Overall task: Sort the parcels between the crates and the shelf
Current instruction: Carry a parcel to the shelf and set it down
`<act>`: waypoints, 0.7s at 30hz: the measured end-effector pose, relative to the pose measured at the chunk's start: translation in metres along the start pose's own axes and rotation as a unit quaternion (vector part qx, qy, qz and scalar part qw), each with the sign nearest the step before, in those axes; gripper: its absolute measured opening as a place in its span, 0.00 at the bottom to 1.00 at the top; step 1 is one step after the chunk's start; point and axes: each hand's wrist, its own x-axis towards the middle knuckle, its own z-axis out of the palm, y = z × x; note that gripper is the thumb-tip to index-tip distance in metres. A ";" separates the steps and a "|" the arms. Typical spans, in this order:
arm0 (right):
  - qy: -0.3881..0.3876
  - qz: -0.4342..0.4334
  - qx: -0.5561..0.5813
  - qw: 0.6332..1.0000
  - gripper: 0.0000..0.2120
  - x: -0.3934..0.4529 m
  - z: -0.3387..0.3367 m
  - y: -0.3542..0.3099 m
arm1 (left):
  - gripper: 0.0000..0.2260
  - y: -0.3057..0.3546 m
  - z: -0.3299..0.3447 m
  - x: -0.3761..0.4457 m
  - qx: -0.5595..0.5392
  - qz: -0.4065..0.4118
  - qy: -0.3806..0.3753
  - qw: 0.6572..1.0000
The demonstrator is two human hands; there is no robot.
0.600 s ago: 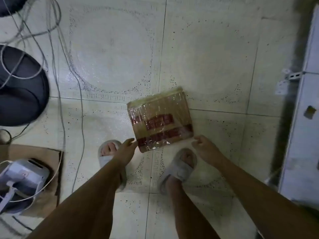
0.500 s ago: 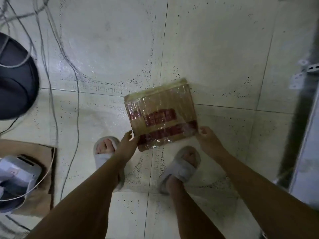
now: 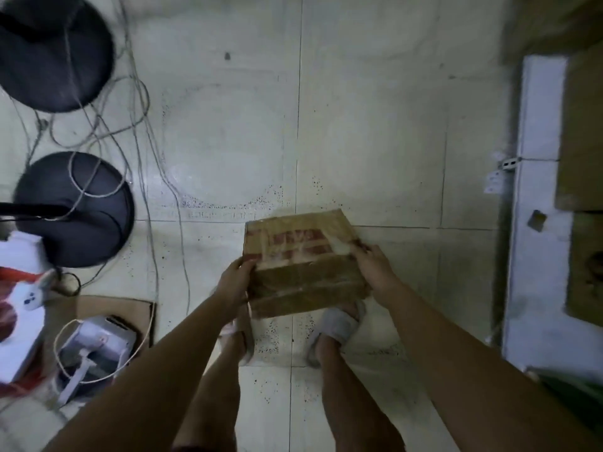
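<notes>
Gripping opposite sides of a taped cardboard parcel (image 3: 301,262), both hands, left (image 3: 233,283) and right (image 3: 373,269), hold it above the tiled floor (image 3: 375,141).

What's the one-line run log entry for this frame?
phase: lift | object: brown tape-wrapped cardboard parcel | left hand: grips left edge | right hand: grips right edge | below: tiled floor

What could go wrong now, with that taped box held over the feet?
The box is wrapped in glossy tape and held only at its sides by the left hand and right hand; it might slip onto the slippers. Loose cables lie nearby and could trip a step leftward.
</notes>
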 end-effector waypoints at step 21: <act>0.011 -0.426 0.158 0.891 0.23 -0.536 -0.204 -0.295 | 0.15 0.328 -0.070 -0.560 -0.065 0.471 -0.024 0.879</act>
